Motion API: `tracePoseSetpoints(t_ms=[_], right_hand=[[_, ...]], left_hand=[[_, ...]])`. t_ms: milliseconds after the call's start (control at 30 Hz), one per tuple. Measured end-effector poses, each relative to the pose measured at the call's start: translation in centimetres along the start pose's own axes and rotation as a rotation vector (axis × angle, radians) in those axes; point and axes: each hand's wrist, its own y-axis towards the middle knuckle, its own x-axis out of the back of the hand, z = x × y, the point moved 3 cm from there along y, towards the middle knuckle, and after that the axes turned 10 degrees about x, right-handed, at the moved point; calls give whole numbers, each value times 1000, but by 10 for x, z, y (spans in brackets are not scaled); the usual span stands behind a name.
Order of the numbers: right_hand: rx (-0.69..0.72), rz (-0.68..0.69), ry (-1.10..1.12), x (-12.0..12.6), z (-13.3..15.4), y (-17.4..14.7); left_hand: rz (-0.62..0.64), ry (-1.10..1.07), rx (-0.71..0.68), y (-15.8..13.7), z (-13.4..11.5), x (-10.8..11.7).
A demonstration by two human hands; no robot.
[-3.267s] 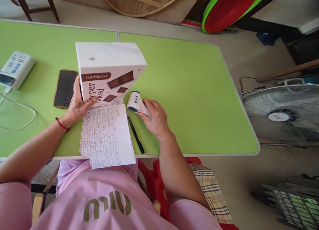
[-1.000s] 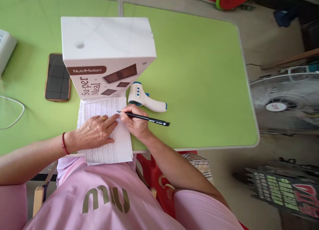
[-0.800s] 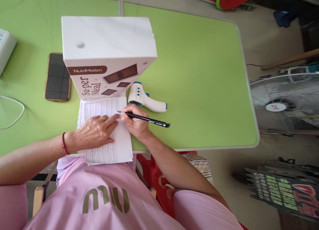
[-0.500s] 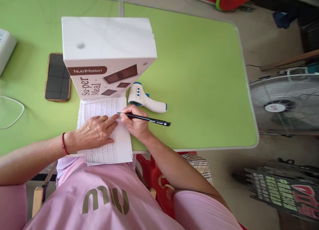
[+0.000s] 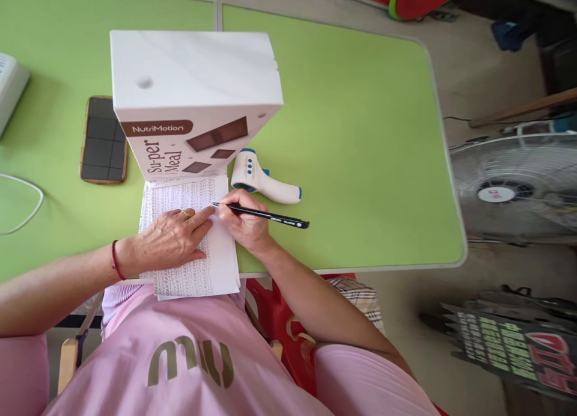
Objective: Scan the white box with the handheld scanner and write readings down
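Head view: the right hand [image 5: 247,228] grips a black pen [image 5: 274,217] over handwritten sheets [image 5: 220,253]; the left hand [image 5: 174,238] lies flat on them, near a white box [image 5: 193,70].

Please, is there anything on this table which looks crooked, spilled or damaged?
The paper sheets are unevenly stacked, and their near end sticks out past the green table. Nothing looks spilled or damaged.

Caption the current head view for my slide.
Left hand resting on handwritten sheets, right hand holding a black pen, white box at their far end.
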Motion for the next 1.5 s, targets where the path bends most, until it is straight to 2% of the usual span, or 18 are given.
tracePoseSetpoints(t_ms=[533,667,1233,1500], right_hand=[[75,-86,-18,1,3,0],[69,-122,3,2,2,-1],[64,-102,10,0,2,-1],[49,-170,1,2,1,-2]], left_hand=[[-26,67,-13,0,1,0],[-36,72,-12,0,0,-1],[-10,69,-7,0,0,0],[-43,79,-9,-1,0,0]])
